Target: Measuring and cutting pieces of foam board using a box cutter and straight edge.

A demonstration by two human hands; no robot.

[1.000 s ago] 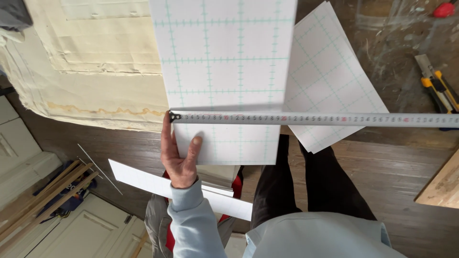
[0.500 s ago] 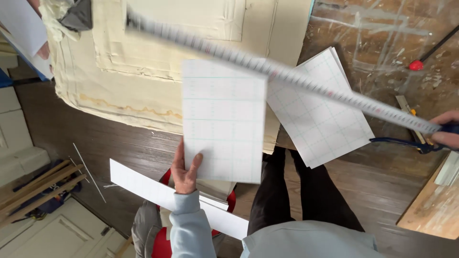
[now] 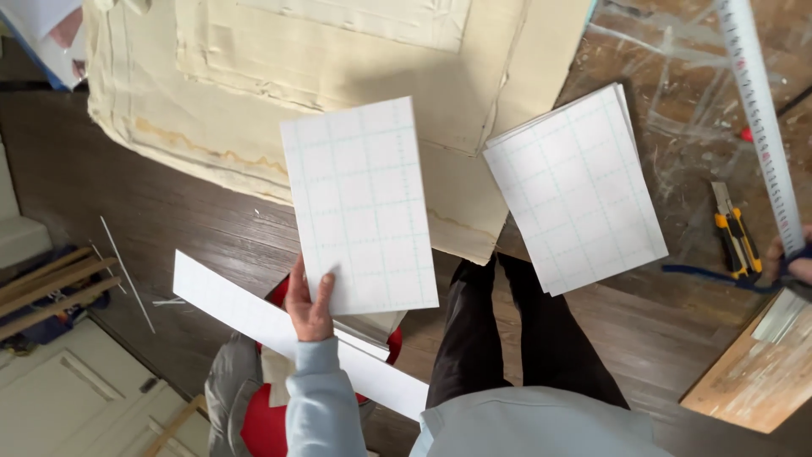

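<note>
Left hand (image 3: 309,300) pinches the lower left corner of a gridded sheet (image 3: 359,203), thumb on top, fingers beneath. One-corner hold only; the sheet stands out flat over the edge of the cream board (image 3: 279,93), with most of its area unsupported.

Right hand (image 3: 791,258) shows only at the frame's right edge, closed around the tape (image 3: 761,118), whose blade runs up and away from it. The tape case itself is hidden; I cannot tell how firm the grip is.

Landmark: the sheet.
- Right of it, apart: a stack (image 3: 575,186) of like gridded sheets, slightly fanned, lying on the scuffed desk (image 3: 668,59).
- Farther right, near the right hand: a yellow knife (image 3: 734,233); whether its blade is out, I cannot tell.
- Below and left: a long white strip (image 3: 254,317) passing under the left wrist.
- Below: red seat (image 3: 271,423) and dark trouser legs (image 3: 474,338).

Risks, as judged:
- Corner pinch may let the sheet sag, crease or slip to the floor.
- The extended blade is long and unsupported; it could buckle or snap back, striking the stack or fingers.
- The knife lies close to the right hand: a blind reach could meet its edge.
- The fanned stack could slide if knocked by the blade.
</note>
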